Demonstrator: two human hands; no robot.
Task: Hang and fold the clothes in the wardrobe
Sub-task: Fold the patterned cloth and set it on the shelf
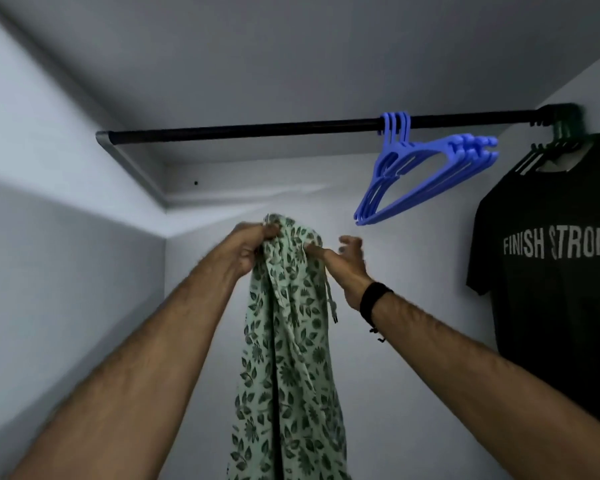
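Leaf-print garment [288, 341] hangs below blue hangers [426, 168], beside black T-shirt [551, 271].

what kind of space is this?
Most likely the inside of a wardrobe or closet: a black hanging rail spans plain white walls, with empty blue hangers and a dark T-shirt hung on it.

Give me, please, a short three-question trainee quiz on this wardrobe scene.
1. True or false: the black T-shirt already hangs from the rail.
2. Which hand grips the leaf-print garment at its top: A the left hand, B the right hand?
3. What colour are the empty hangers on the rail?

Key: 1 true; 2 A, while the right hand is open beside the cloth; 3 blue.
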